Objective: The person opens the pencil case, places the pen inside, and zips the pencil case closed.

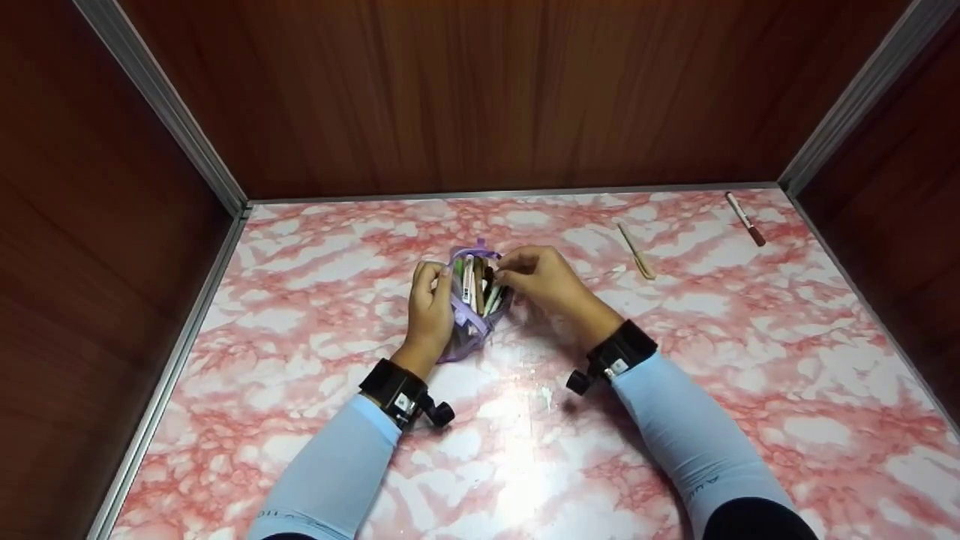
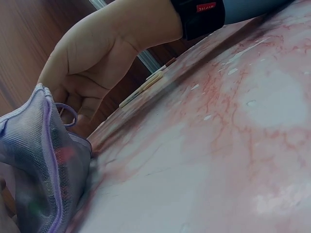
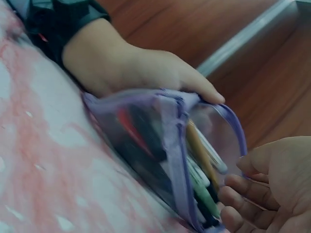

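A purple-trimmed mesh pencil case (image 1: 466,330) lies on the table with its top unzipped. Several pens and markers (image 1: 480,283) stand in its opening, one white, one brown and some green. My left hand (image 1: 431,304) grips the case's left side, its thumb along the rim in the right wrist view. On the opposite side, my right hand (image 1: 551,279) pinches the purple rim (image 3: 235,125) between thumb and forefinger, the other fingers loosely bent beside the pens. Through the mesh (image 2: 68,170) in the left wrist view, red and green patches show blurred.
To the right of the case lies a slim beige item (image 1: 636,251) with a bent, looped end. Farther right, a white marker (image 1: 744,217) with a dark red end rests near the back corner. Wood-grain panels (image 1: 510,97) with metal edging enclose the marbled table (image 1: 300,330).
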